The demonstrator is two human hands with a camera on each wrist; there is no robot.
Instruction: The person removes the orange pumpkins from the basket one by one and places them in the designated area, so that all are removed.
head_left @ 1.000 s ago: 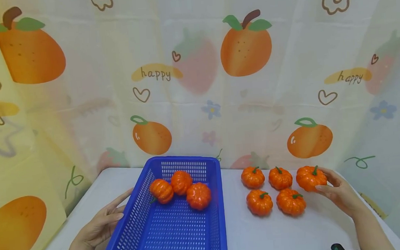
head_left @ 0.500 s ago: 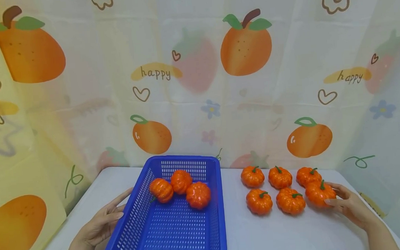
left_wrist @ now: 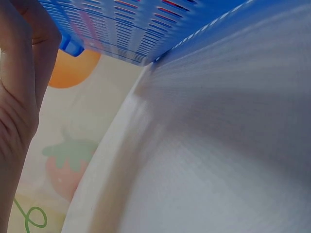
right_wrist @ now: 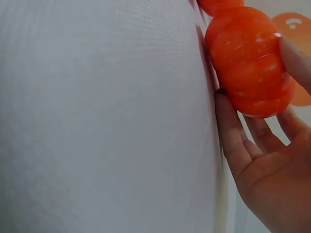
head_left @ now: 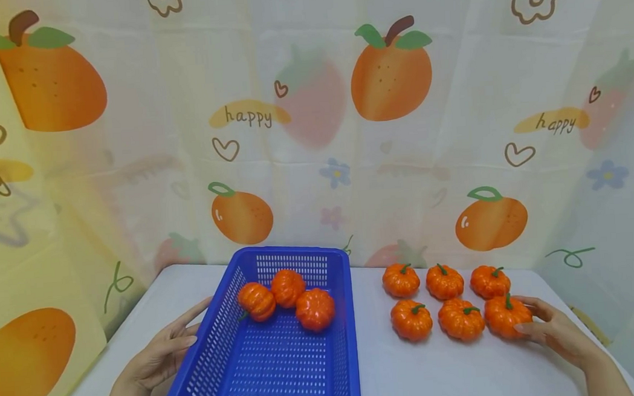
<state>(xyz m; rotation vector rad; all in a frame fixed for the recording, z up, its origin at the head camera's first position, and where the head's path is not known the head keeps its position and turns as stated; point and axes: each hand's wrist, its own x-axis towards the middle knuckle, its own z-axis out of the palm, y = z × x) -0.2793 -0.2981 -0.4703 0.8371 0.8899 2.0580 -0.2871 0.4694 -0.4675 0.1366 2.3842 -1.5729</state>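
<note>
Likely a light, stiff, slick pumpkin (head_left: pixel 506 318), near right of six, perhaps just resting on the tabletop (head_left: pixel 420 373), best grasped round its ribbed sides, as by fingers of the right hand (head_left: pixel 558 331), with the left hand (head_left: pixel 159 356) loosely extended beside the basket (head_left: pixel 350 341).

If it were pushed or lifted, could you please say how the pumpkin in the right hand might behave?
The pumpkin is probably a little slippery, since its skin shines. It would likely rock rather than roll far, being squat and ribbed. It seems stiff, as no dent shows where the right hand holds it.
</note>
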